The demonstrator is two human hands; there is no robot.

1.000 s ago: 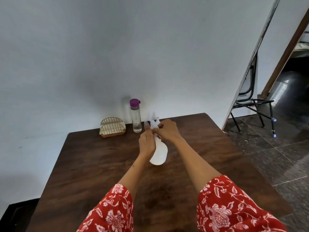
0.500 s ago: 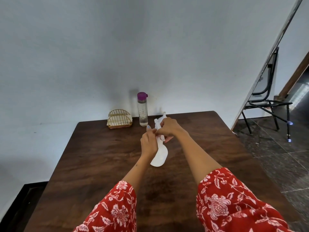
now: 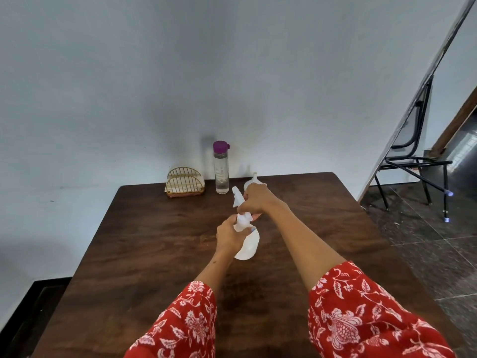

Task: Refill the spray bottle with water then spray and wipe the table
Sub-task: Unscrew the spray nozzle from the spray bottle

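A white spray bottle [image 3: 248,248] stands on the dark wooden table [image 3: 160,244] near its middle. My left hand [image 3: 230,235] grips the bottle's neck. My right hand [image 3: 254,200] grips the white spray head [image 3: 238,202] at the top of the bottle. A clear water bottle with a purple cap [image 3: 221,167] stands at the table's far edge by the wall. Just behind my right hand, a small white funnel-like piece [image 3: 254,180] shows, mostly hidden.
A gold wire napkin holder [image 3: 184,182] sits at the far edge, left of the water bottle. A black metal chair [image 3: 415,161] stands on the tiled floor to the right, beyond the table's right edge. A white wall closes the far side.
The spray head has tilted left and lifted away from the bottle neck under my right hand. My left hand has slid lower on the neck. The camera has shifted slightly.
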